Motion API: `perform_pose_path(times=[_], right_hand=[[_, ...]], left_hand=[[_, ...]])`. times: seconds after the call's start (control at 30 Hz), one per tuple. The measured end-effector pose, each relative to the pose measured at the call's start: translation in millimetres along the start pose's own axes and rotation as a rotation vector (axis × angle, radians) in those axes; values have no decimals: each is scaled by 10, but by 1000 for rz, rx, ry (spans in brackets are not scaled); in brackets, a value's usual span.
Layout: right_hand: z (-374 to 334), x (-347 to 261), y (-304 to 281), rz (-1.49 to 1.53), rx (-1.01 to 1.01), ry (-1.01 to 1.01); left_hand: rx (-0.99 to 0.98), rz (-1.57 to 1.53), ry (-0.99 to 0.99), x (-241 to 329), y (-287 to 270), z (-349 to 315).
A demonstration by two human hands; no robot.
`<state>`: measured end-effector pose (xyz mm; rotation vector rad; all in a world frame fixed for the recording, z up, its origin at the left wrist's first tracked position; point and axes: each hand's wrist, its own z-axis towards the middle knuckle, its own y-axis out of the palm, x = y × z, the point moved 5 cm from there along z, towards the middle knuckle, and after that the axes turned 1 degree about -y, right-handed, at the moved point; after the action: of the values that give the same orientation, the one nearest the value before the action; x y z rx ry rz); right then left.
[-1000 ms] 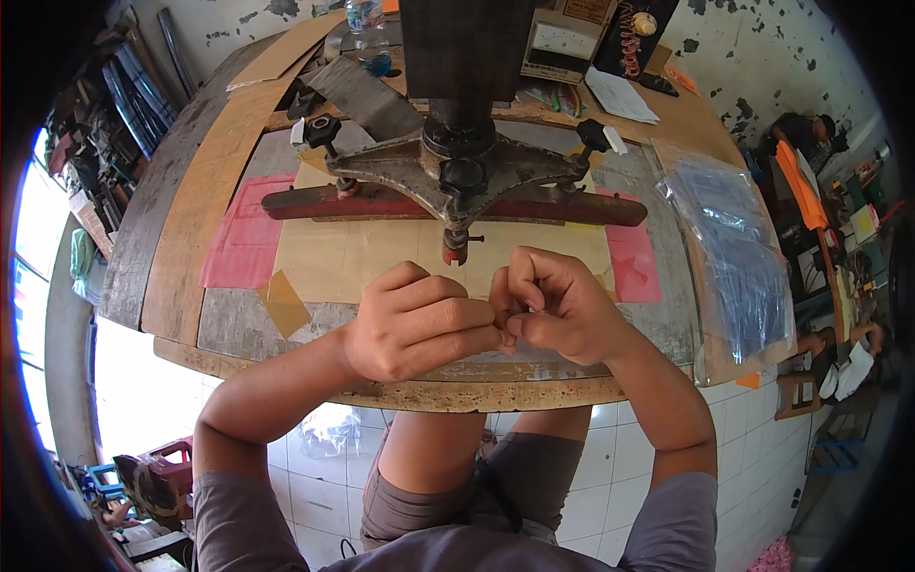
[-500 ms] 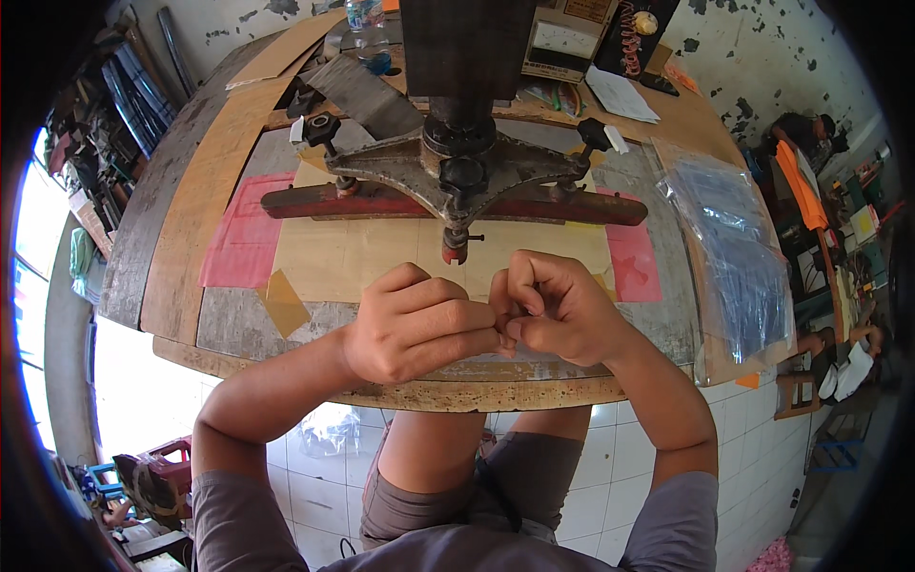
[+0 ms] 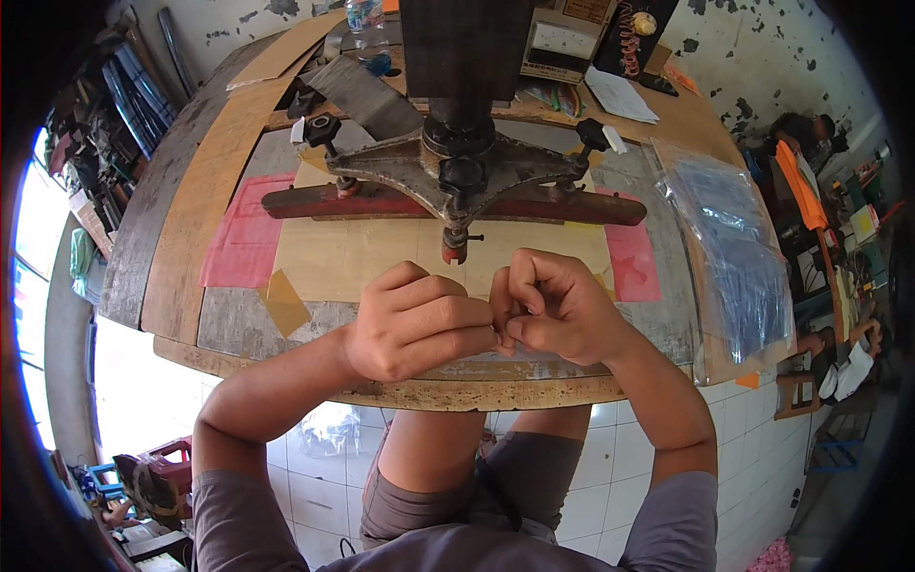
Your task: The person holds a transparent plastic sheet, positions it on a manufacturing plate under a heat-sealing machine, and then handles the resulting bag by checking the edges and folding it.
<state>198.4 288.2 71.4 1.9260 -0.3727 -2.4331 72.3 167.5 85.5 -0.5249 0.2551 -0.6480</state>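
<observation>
1. Nearest, the bench edge (image 3: pixel 457 396) runs in front of the press head (image 3: pixel 410 170), the person's thighs (image 3: pixel 431 448) below it
2. The left hand (image 3: pixel 419 326), in front of the press head and slightly left of it, has its fingers curled and close together, their tips meeting the right hand
3. The right hand (image 3: pixel 562 310), in front and to the right of the press head, has thumb and fingers bent narrow; whether the two hands pinch anything between them, I cannot tell
4. A small amber sheet (image 3: pixel 286 303) lies left of the press head, toward the person
5. The tan sheet (image 3: pixel 334 257), just beyond the hands, lies flat under the press head, pink sheets (image 3: pixel 243 238) at both sides
6. The red-tipped fitting (image 3: pixel 455 253) hangs from the press head's front
7. Clear plastic sheets (image 3: pixel 729 262) lie well right of the press head
8. Behind the press head, a bottle (image 3: pixel 368 36) stands left and a gauge box (image 3: pixel 562 43) right
9. Farthest, a co-worker (image 3: pixel 801 133) is beyond the press head, far right
</observation>
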Motion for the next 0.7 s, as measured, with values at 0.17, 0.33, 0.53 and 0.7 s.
perform_pose_path(times=[0.17,0.33,0.53,0.7], right_hand=[[-14,-5,-18,-6,1,2],[-19,10,-32,-20,4,5],[-12,4,-29,-33,10,-1],[-14,4,-38,-56,8,-28]], left_hand=[[-20,20,15,6,23,3],[-23,16,9,10,27,10],[-47,23,6,6,21,3],[-39,-4,-3,-7,30,-1]])
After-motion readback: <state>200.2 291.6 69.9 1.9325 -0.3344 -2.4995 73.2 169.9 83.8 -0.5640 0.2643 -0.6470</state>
